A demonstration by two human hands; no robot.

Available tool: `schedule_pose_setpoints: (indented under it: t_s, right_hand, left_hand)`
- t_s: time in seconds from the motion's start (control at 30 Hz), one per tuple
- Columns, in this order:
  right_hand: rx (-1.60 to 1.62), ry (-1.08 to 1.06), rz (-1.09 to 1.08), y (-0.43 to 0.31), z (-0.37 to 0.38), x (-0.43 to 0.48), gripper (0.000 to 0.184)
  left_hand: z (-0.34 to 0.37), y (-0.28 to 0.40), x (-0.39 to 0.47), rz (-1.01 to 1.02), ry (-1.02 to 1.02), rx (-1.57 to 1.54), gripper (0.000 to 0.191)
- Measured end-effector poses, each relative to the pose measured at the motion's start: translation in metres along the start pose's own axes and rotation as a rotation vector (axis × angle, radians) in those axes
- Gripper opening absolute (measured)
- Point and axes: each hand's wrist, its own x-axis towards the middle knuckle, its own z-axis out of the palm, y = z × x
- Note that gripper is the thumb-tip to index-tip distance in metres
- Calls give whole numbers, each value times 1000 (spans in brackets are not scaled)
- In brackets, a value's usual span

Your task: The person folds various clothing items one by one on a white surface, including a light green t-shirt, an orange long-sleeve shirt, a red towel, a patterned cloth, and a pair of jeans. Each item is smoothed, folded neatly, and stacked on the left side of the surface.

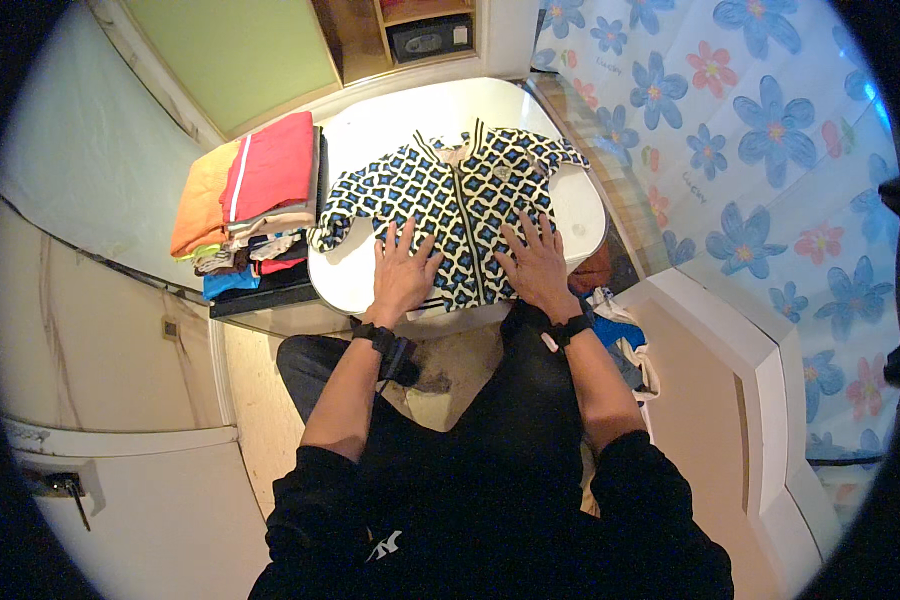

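A zip-front jacket (461,202) with a blue, black and cream pattern lies spread out on a white tabletop (412,105). Its collar points away from me and both sleeves reach out sideways. The front zip runs down the middle and looks closed. My left hand (403,274) rests flat on the jacket's lower left part, fingers apart. On the lower right part lies my right hand (534,262), palm down with the fingers spread. Neither hand grips the cloth. Each wrist wears a black strap.
Left of the jacket stands a stack of folded clothes (274,169), red and orange on top. Clothing in a light-coloured bag or heap (622,334) sits beside my right knee. A flower-printed curtain (772,135) hangs at the right. A door handle (67,484) is at lower left.
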Motion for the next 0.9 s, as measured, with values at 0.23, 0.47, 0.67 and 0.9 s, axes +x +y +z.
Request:
schedule_pose_setpoints:
  t_s: [0.23, 0.47, 0.67, 0.9]
  right_hand:
    - [-53, -101, 23, -15, -38, 21, 55]
    - [16, -190, 7, -62, -17, 53, 48]
    - [-46, -101, 28, -58, 21, 50, 49]
    - [-61, -116, -19, -54, 15, 47, 51]
  left_hand:
    - [-12, 23, -2, -128, -57, -21, 46]
    - [-21, 31, 25, -4, 11, -95, 41]
    - [-1, 28, 28, 25, -131, 32, 50]
    - [-4, 29, 24, -17, -145, 63, 51]
